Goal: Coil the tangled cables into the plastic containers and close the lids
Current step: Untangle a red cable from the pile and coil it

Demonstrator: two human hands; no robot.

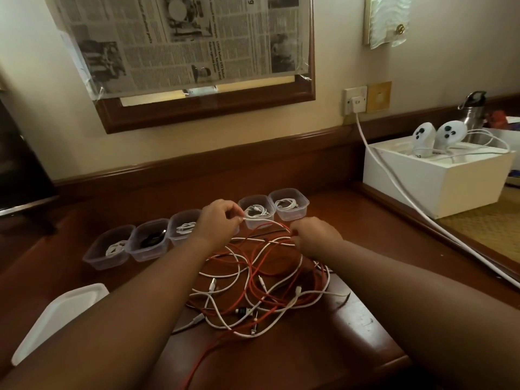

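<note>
We're looking at a tangle of white and orange-red cables sprawled over a dark reddish-brown wooden desk. Clear plastic containers line the back, most showing white coils, one holding something black. A frosted white lid sits at our left. The newspaper above is grey-black print on off-white, framed in dark brown. The wall is cream. To our right we see a white box, white controllers dotted with black buttons, and a silver bottle.
</note>
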